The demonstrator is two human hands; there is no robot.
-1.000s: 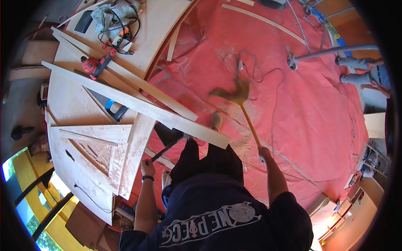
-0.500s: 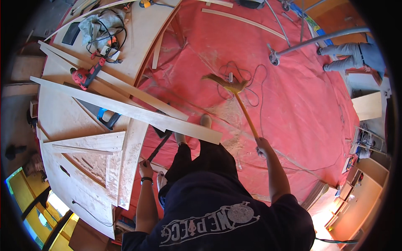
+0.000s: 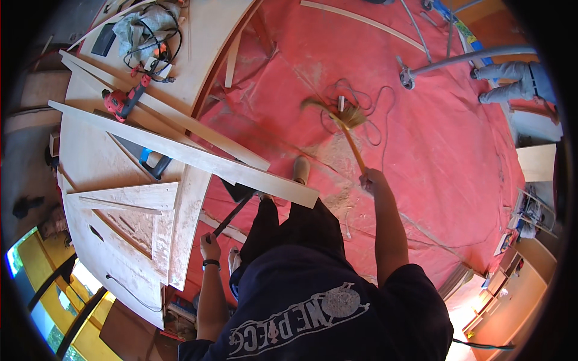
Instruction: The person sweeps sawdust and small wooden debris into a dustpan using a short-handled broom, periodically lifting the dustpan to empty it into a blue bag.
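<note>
My right hand [image 3: 371,179] grips the yellow pole of a broom [image 3: 351,139], whose straw head is over a red floor sheet [image 3: 457,180], beside a coiled cable and a trail of dust [image 3: 340,195]. My left hand [image 3: 209,245] is closed on the dark handle of a dustpan [image 3: 236,191], whose black pan is partly hidden under the end of a long pale board [image 3: 180,151] lying across the workbench.
The workbench [image 3: 84,156] at left carries a red power tool [image 3: 120,103], a blue-handled saw [image 3: 155,165], a bag [image 3: 135,33] and cables. Scaffold tubes on casters [image 3: 469,54] stand upper right, near another person's legs [image 3: 509,84]. A loose strip [image 3: 361,21] lies at the top.
My right hand and the broom have moved upward, the straw head shifting about over the cable. My left hand still holds the dustpan handle.
</note>
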